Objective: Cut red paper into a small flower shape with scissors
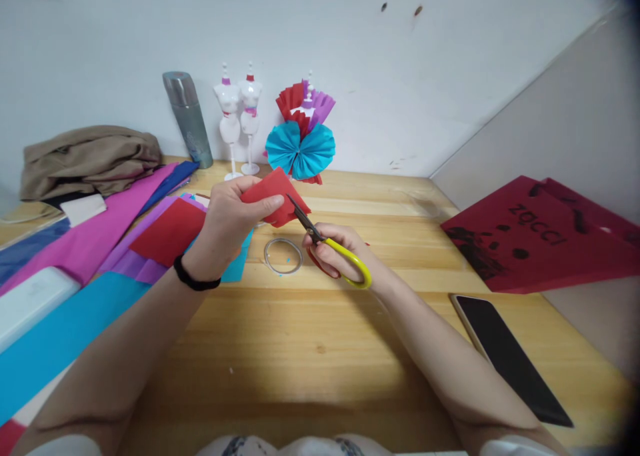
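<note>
Several coloured sheets [95, 243], pink, purple, red and blue, overlap on the left of the wooden surface [280, 343], with a white object [37, 303] on top near the edge of view and a crumpled brown cloth [90, 156] behind them. Next comes a grey bottle [190, 126] near the wall, then two white dress forms [231, 126] on slim stands. In front of these, the left hand [230, 209], a black band [195, 277] at its wrist, pinches a small red piece [270, 193], thumb on top, above the surface. Below the piece lies a thin ring [266, 256]; behind it stands another form wearing a pleated blue bow [300, 151] and red and purple frills. The right hand [340, 243] grips yellow-handled scissors [353, 263], whose dark blades overlap the piece's right side. Farther right sit a red bag [535, 243] and, nearer, a dark-screened phone [510, 356].
</note>
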The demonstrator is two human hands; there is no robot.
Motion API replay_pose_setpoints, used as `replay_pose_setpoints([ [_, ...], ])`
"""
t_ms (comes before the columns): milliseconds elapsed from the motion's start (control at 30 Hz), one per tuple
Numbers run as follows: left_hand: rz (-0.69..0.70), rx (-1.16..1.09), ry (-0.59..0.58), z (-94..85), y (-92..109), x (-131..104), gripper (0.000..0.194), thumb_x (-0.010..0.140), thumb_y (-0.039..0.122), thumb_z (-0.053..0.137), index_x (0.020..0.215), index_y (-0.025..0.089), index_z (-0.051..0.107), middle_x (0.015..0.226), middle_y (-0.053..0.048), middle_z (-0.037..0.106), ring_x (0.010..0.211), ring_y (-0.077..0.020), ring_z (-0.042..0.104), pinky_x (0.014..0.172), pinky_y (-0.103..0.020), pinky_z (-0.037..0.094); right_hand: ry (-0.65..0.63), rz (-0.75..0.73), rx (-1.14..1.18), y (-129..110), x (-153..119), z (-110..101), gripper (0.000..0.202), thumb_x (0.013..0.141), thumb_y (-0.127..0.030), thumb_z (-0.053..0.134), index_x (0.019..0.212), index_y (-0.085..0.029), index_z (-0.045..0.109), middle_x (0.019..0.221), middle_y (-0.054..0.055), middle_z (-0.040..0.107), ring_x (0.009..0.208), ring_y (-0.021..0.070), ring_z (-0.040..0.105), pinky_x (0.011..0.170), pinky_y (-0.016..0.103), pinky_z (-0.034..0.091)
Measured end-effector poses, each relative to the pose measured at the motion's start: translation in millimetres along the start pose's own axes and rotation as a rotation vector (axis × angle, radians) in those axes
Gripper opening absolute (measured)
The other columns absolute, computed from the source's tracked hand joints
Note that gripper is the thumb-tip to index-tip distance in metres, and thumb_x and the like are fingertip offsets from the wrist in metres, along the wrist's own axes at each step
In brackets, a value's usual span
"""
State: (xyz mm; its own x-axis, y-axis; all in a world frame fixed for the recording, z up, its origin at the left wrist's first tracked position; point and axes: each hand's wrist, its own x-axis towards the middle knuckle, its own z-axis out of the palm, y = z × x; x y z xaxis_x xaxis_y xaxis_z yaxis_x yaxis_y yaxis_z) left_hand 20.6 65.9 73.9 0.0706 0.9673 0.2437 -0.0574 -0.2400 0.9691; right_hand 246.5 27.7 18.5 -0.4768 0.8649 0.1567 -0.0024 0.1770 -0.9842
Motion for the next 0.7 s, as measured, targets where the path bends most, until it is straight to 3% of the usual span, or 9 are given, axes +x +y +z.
replay_pose_setpoints([
  [700, -0.008, -0.009, -0.028, -1.5, 0.7, -0.3, 0.022, 0.067, 0.032, 0.092, 0.069, 0.018, 0.076, 0.068, -0.004, 0.073, 0.065, -0.0190, 0.064, 0.062, -0.033, 0.052, 0.008, -0.016, -0.003, -0.2, -0.4, -0.4, 0.055, 0.095, -0.076, 0.076, 0.098, -0.022, 0.065, 0.057, -0.011, 0.049, 0.039, 0.0067, 0.035, 0.039, 0.023, 0.022],
])
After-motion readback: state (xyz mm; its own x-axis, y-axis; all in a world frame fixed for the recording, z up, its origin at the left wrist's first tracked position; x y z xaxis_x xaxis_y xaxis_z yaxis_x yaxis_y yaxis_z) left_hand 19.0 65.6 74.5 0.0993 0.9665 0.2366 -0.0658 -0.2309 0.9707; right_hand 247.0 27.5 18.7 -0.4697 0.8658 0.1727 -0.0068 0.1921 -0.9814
